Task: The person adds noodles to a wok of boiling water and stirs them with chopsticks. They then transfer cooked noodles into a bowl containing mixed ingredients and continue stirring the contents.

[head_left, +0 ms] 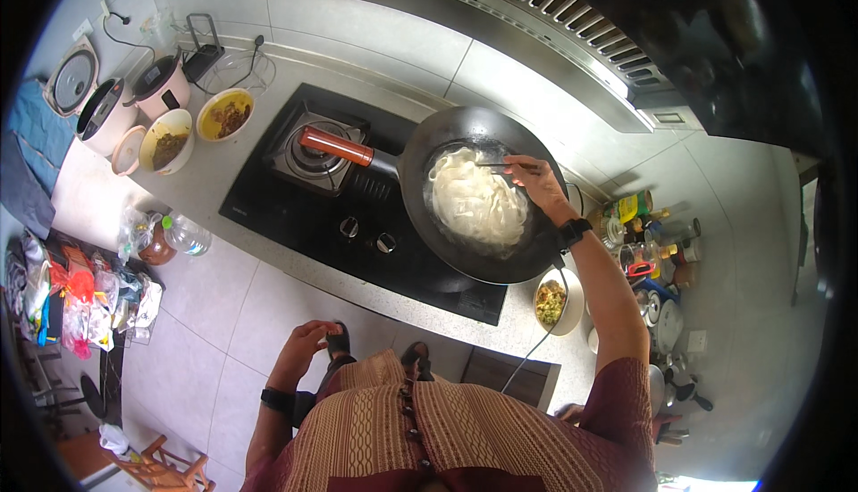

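Note:
A dark wok (415, 210) sits over the right side of the gas hob (268, 207), its reddish-brown handle (335, 145) reaching across the left burner (320, 150). Wide white noodles (476, 200) lie in liquid inside it. My right hand (536, 180) is over the wok's right part, gripping dark, thin chopsticks (491, 165) whose tips reach the noodles. Away from the hob, my left hand (308, 344) hangs in front of my body with its fingers curled together. Whether anything small is between those fingers cannot be seen.
A bowl of chopped food (558, 311) stands at the wok's lower right, with a cable (536, 351) passing over it. Two bowls, one yellowish (226, 137) and one white (184, 165), stand left of the hob. Bottles and jars (647, 244) crowd the right wall. Above is a range hood (482, 16).

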